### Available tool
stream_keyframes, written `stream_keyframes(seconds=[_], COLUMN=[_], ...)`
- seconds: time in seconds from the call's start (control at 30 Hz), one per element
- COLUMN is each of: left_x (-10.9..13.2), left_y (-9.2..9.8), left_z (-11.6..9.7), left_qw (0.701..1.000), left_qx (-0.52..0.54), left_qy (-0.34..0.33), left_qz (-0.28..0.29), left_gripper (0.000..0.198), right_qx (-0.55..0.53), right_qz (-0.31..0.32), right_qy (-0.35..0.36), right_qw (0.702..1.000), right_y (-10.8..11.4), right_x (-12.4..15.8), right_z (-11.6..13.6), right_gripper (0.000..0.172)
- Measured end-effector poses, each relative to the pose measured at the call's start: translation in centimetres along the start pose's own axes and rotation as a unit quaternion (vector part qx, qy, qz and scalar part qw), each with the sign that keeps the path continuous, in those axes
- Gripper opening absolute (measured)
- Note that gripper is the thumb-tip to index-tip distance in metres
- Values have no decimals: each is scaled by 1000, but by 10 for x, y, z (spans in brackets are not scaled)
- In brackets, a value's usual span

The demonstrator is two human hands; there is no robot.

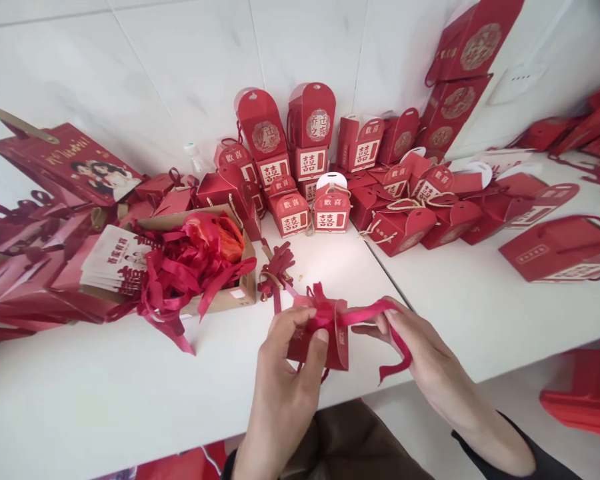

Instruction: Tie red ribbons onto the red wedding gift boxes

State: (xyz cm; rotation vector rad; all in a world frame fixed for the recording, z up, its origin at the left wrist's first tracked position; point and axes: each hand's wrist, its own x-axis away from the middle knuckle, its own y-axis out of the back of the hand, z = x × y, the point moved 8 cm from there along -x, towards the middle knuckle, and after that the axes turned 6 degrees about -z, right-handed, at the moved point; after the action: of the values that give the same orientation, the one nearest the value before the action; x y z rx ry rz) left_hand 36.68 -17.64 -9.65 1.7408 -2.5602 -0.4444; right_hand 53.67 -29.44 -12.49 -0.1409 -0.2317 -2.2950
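Note:
Near the table's front edge, a small red gift box (341, 353) is held by my left hand (293, 360). Its thumb and fingers pinch the top of the box, where ribbon is gathered. A dark pink ribbon (403, 347) runs from the box top to my right hand (405, 330), whose fingers are closed on it; the loose end hangs down in a curl. Just behind the box lies a bundle of dark red cords (277, 270). To the left, a cardboard box (230, 298) is heaped with pink and red ribbons (190, 260).
Red gift boxes (332, 210) stand in stacks along the wall, with more (405, 227) to the right. Red bags (35, 280) crowd the left side around white cards (113, 257). A table seam (385, 267) runs right of centre. A red stool (580, 393) stands at lower right.

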Motion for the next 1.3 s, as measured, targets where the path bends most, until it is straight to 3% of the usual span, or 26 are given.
stream_keyframes(seconds=[0.07, 0.2, 0.3, 0.43, 0.63, 0.73, 0.87, 0.93, 1.07, 1.13, 1.3], left_x=[1, 1, 3, -3, -11, -9, -3, -5, -10, -9, -9], left_y=[-3, 9, 9, 8, -25, -26, -35, -33, -20, -18, -17], left_z=[1, -9, -8, -15, 7, 4, -4, -3, 8, 11, 9], left_qw=[998, 996, 996, 996, 975, 981, 982, 984, 988, 989, 990], left_qx=[48, 63, 68, 61, 189, 151, 85, 90, 108, 91, 97], left_qy=[35, 10, 37, -34, 81, 69, 29, 37, 85, 95, 80], left_qz=[13, -58, -53, -61, 83, 99, 168, 148, 66, 62, 58], left_gripper=[23, 25, 24, 18, 26, 26, 30, 34, 48, 53, 49], right_qx=[38, 52, 68, 48, 45, 77, 122, 158, 173, 192, 219], right_qz=[-12, 17, 41, 100, 131, 113, 125, 178, 262, 238, 173], right_qy=[17, 42, 32, 62, 121, 163, 224, 251, 228, 221, 192], right_qw=[999, 998, 996, 992, 983, 977, 959, 938, 922, 926, 941], right_y=[0, -9, -17, -32, -41, -41, -47, -56, -58, -50, -32], right_x=[4, 8, 6, 1, -6, -9, -11, -9, -12, -18, -22], right_z=[10, 28, 33, 43, 51, 64, 90, 101, 100, 94, 78], right_gripper=[43, 43, 44, 42, 40, 35, 23, 17, 48, 50, 18])
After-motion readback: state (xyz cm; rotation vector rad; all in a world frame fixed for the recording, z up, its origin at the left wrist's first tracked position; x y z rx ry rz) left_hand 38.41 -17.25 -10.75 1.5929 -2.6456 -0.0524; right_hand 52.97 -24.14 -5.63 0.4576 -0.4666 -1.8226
